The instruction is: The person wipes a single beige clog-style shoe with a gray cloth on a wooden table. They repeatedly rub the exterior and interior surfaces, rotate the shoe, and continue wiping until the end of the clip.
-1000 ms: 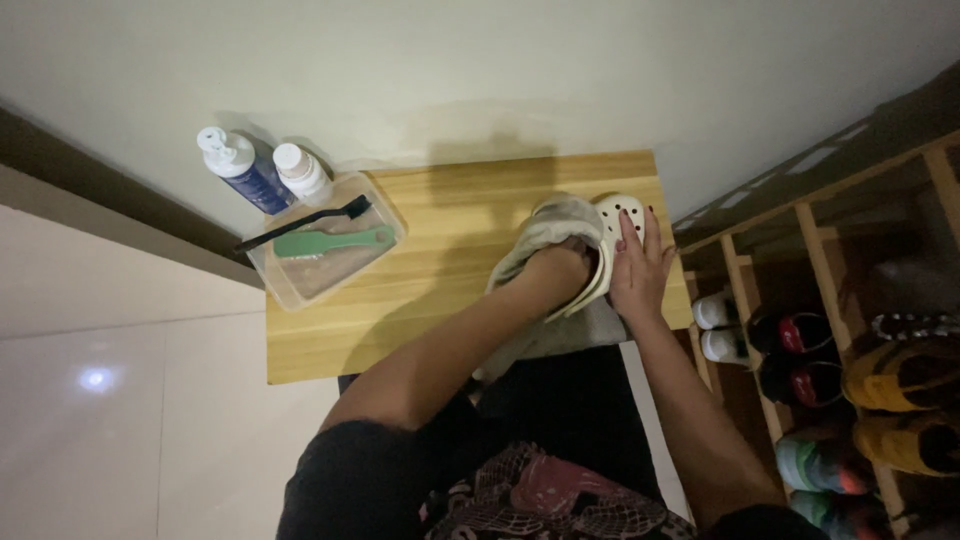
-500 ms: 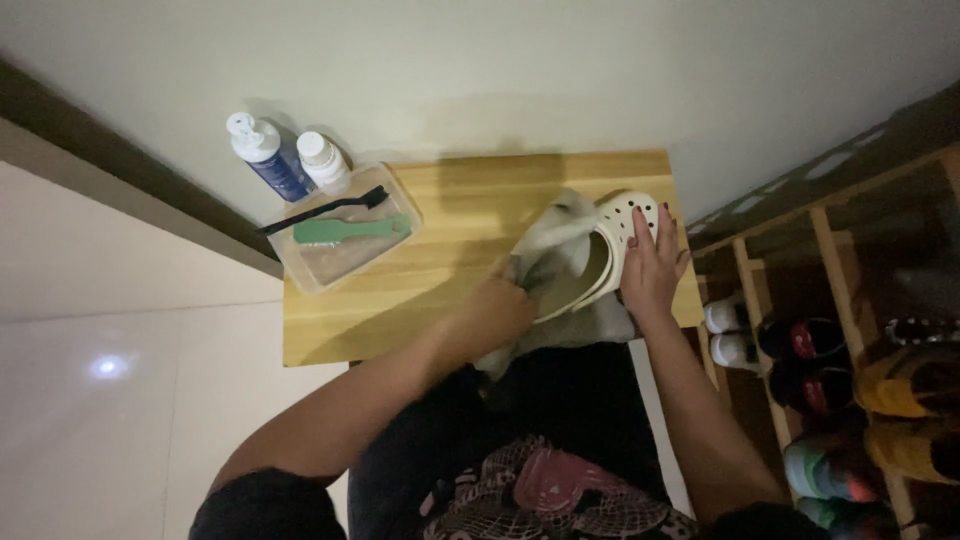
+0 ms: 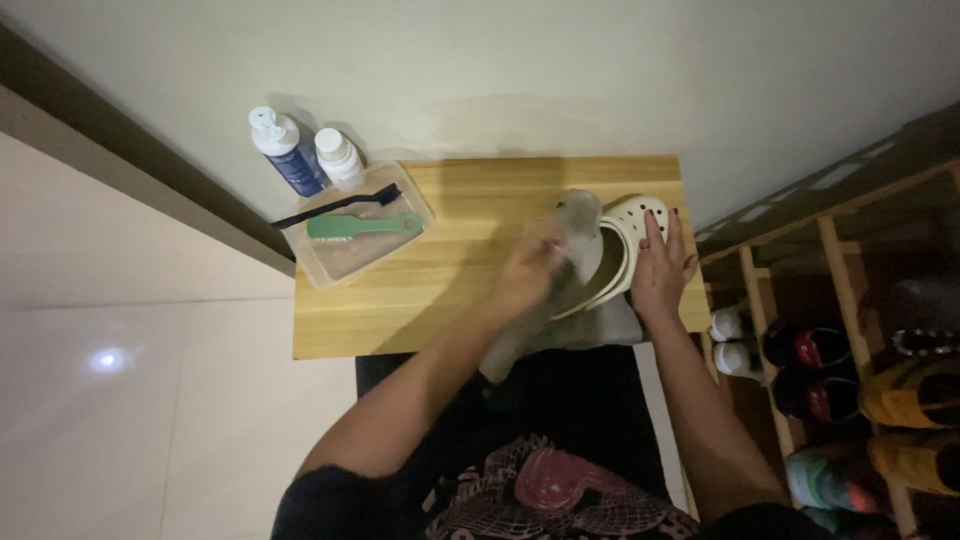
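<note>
**Hands on a pale clog at the worktop's right end**

The left hand (image 3: 528, 275) is closed around a grey cloth (image 3: 578, 232), bunched and blurred, held against the opening of a cream perforated clog (image 3: 632, 240). The right hand (image 3: 660, 265) lies flat with its fingers spread on the clog's outer side, at 3 o'clock from the cloth. The clog sits at the right end of the wooden worktop (image 3: 450, 290), on more grey cloth that hangs over the near edge. At 9 o'clock from the hands stands a clear plastic tray (image 3: 345, 262) holding a green brush (image 3: 362, 226) and a black brush (image 3: 338, 205). Just beyond the tray, at 11 o'clock, are a blue bottle (image 3: 287, 155) and a white bottle (image 3: 340, 158). A wooden shoe rack (image 3: 830, 260) with shoes stands at 4 o'clock
</note>
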